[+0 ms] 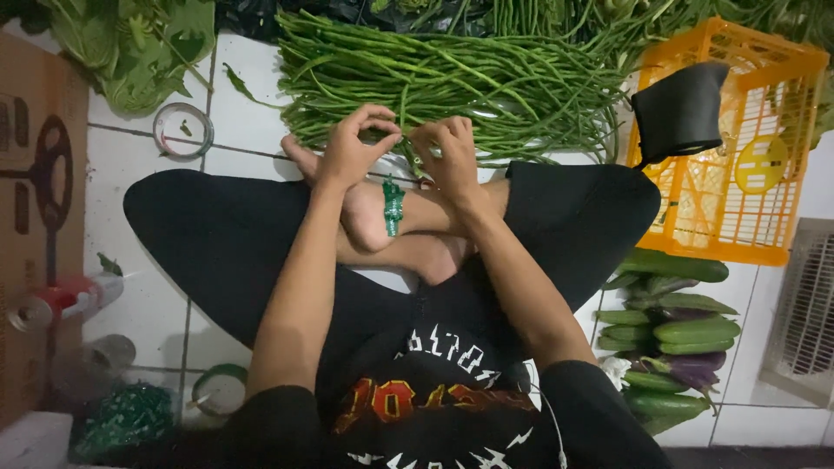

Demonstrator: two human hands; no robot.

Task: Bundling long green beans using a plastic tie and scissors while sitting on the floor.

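green long beans, heaped lengthwise on white tile floor

Looks like a produce stall's prep area on a white tiled floor: long beans piled top centre, orange crate upper right, cucumbers and eggplants lower right, cardboard left.

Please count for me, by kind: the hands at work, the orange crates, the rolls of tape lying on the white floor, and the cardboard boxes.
Hands: 2, the left hand and the right hand, both at the long beans
Orange crate: 1
Tape rolls: 2, one clear, one green
Cardboard box: 1
Total: 6
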